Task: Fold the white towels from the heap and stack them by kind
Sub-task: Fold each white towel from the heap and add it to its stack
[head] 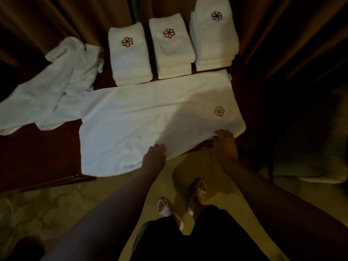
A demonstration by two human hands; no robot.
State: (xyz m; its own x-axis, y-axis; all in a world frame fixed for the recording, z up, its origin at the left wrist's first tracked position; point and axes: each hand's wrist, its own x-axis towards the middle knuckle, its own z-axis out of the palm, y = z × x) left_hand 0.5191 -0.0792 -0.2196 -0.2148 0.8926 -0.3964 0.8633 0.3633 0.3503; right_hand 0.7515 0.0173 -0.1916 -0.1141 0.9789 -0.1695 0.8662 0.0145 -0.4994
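A long white towel (143, 121) with a red flower emblem near its right end lies spread across the dark wooden table (37, 153). My left hand (155, 155) pinches its near edge at the middle. My right hand (224, 140) grips the same edge further right, near the corner. At the back stand three stacks of folded white towels: two with red emblems, the left stack (130, 57) and the middle stack (171, 48), and one with a dark emblem, the right stack (214, 36). A crumpled heap of unfolded towels (50, 87) lies at the left.
Brown curtains (56, 19) hang behind the table. The near table edge runs below the towel, with pale carpet (56, 210) beyond it. My feet in white sandals (197, 193) stand on the carpet. Something pale lies in the dark at the right (312, 166).
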